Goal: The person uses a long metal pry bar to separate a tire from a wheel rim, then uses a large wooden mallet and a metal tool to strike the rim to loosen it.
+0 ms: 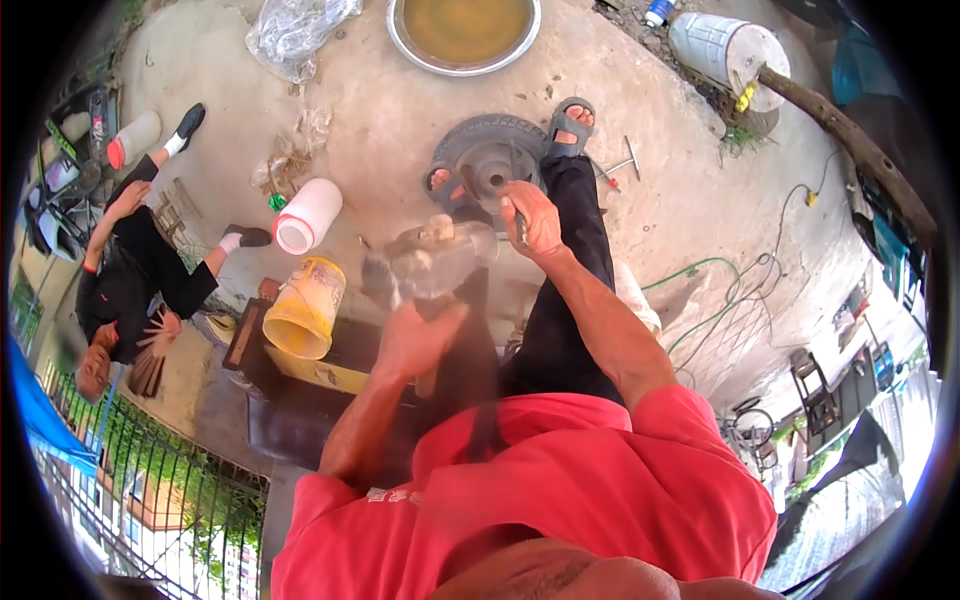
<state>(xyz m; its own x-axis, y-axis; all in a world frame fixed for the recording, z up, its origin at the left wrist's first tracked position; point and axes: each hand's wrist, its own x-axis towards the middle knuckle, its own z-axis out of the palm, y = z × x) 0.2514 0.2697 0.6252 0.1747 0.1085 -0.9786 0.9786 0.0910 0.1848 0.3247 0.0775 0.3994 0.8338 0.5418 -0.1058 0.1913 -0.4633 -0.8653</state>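
My left hand [415, 340] is closed round the handle of a motion-blurred hammer [430, 260], its grey head raised between my legs. My right hand [532, 222] grips a short dark metal tool [519, 228], held near the hub of a tyred wheel [487, 143] lying on the concrete between my sandalled feet. The tool's lower end and its contact with the hub are unclear. A T-handled wrench [630, 155] lies on the ground to the right of my right foot.
A basin of murky water [463, 30] is ahead. A yellow bucket [305, 305] and white container [310, 215] stand left. Another person [140, 270] sits at far left. A drum [720, 55], wooden pole [840, 140], hose and cables [730, 290] are at right.
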